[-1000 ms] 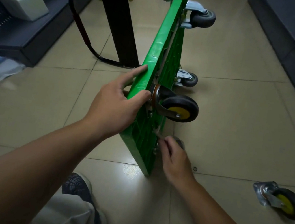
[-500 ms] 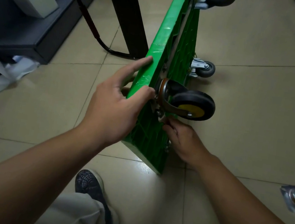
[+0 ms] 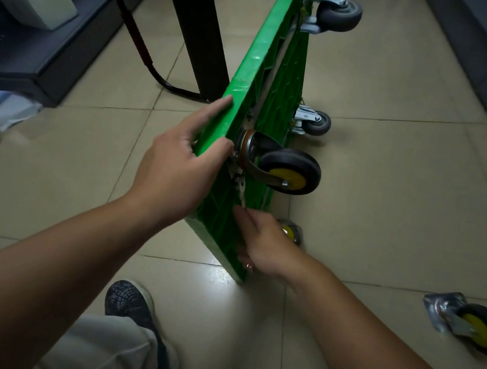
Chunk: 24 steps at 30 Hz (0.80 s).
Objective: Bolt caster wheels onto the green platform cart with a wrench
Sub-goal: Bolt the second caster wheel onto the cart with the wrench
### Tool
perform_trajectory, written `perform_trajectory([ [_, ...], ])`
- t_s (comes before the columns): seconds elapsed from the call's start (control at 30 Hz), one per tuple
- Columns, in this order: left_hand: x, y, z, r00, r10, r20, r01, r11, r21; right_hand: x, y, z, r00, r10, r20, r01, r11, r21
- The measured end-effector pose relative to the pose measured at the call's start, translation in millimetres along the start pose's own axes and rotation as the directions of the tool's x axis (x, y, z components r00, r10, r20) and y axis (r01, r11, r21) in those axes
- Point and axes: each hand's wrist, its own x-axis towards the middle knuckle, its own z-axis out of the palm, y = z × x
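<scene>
**Near caster going on, one wheel loose on the floor**

Head view, the only feed I have. The green platform cart [image 3: 271, 47] stands tipped on its long edge on the tiled floor, underside facing right, with its black handle [image 3: 165, 17] folded out to the left. My left hand [image 3: 178, 169] grips the raised top edge and steadies it, thumb on the underside and index finger laid along the deck face. My right hand [image 3: 262, 243] is curled round a slim metal shaft that I take for the wrench [image 3: 241, 195]. Its upper end sits at the mounting plate of the yellow-hub caster [image 3: 289, 172].

As I judge it, the two grey casters [image 3: 338, 13] at the far end are done, and this near one is being tightened. Another yellow hub [image 3: 288, 231] peeks out behind my right hand; I cannot tell whether it is mounted. A loose caster [image 3: 472, 326] lies well apart on the tiles to the right, not yet fitted.
</scene>
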Motion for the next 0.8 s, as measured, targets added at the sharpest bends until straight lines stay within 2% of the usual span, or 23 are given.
perform_trajectory([
  [0.07,-3.2,1.6,-0.8,1.0,0.002,0.012,-0.002,1.0,0.023,-10.1,-16.8,2.1,0.986,0.135,0.095,-0.152,0.967,0.205],
  [0.13,-6.3,4.1,-0.9,1.0,0.007,0.014,-0.008,0.999,0.049,-20.2,-39.1,1.3,0.945,0.248,0.212,-0.307,0.895,0.324],
  [0.2,-8.1,7.6,0.1,1.0,0.018,0.013,-0.018,0.997,0.07,-25.7,-57.1,0.0,0.909,0.321,0.268,-0.408,0.822,0.399],
  [0.27,-8.8,10.2,0.1,1.0,0.017,0.024,-0.019,0.997,0.076,-28.5,-67.7,4.0,0.903,0.358,0.238,-0.428,0.8,0.422],
  [0.4,-7.1,10.3,-5.1,0.999,-0.011,0.035,0.011,1.0,0.002,-38.7,-57.1,17.4,0.942,0.313,0.12,-0.333,0.843,0.422],
  [0.43,-5.9,9.5,-7.0,0.999,-0.016,0.033,0.016,1.0,-0.022,-41.8,-47.3,20.8,0.955,0.289,0.073,-0.296,0.891,0.345],
  [0.5,-3.4,6.6,-9.0,0.999,-0.015,0.043,0.017,0.998,-0.064,-45.1,-19.1,21.8,0.976,0.19,-0.104,-0.194,0.98,-0.031],
  [0.53,-2.6,5.3,-9.6,0.999,-0.011,0.049,0.015,0.997,-0.079,-44.4,-3.4,18.9,0.976,0.112,-0.189,-0.151,0.967,-0.207],
  [0.57,-2.3,4.3,-9.8,0.999,-0.005,0.051,0.009,0.996,-0.085,-42.3,13.5,13.5,0.969,0.03,-0.247,-0.104,0.951,-0.292],
  [0.67,-1.8,2.8,-9.8,0.999,0.017,0.051,-0.013,0.997,-0.076,-30.4,44.8,-7.8,0.917,-0.164,-0.364,0.031,0.938,-0.345],
  [0.8,-0.2,1.2,-8.9,0.999,0.024,0.046,-0.02,0.996,-0.089,1.9,51.7,-23.2,0.851,-0.339,-0.401,0.137,0.88,-0.455],
])
